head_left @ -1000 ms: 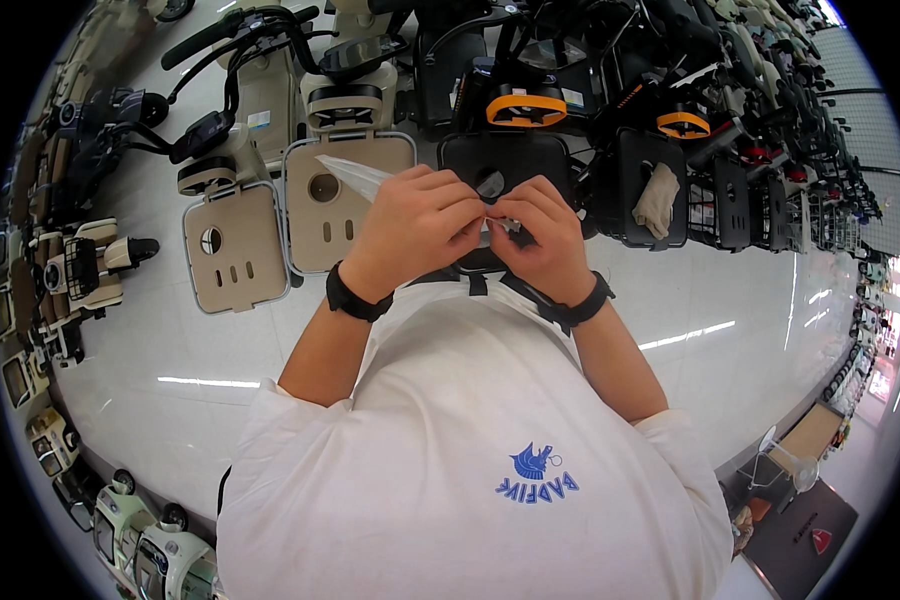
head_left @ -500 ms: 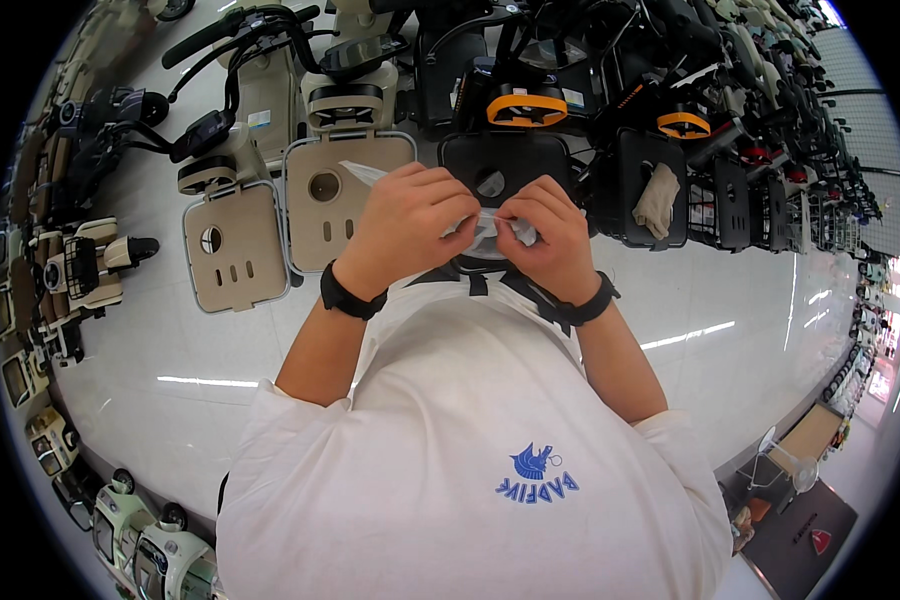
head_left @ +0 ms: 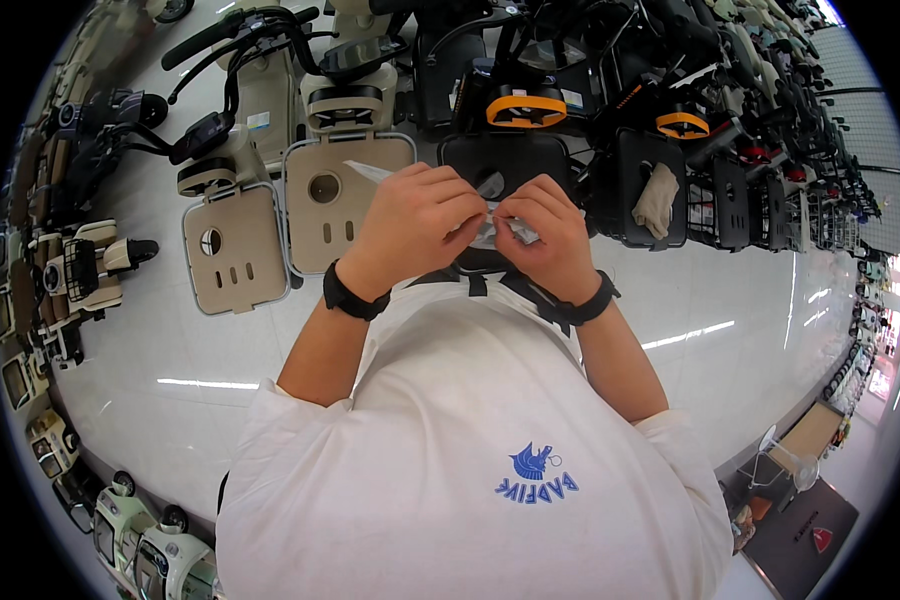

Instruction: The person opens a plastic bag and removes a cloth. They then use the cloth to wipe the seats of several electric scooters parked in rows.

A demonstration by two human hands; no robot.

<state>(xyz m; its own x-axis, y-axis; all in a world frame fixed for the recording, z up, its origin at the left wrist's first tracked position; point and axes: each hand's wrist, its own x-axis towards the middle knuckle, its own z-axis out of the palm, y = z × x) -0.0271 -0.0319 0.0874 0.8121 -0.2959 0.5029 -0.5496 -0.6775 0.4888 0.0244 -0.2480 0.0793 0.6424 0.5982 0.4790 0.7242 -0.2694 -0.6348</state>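
Blk panel (head_left: 517,152) pt. behind 2 hands (head_left: 415,225)

A head-worn, wide fisheye view looks steeply down, upright, from close above the left grip (head_left: 415,222) and right grip (head_left: 550,242). It takes in the white shirt (head_left: 460,420) on the grip's near side, pale floor (head_left: 735,290) to either side, and two-wheelers (head_left: 505,148) beyond it.
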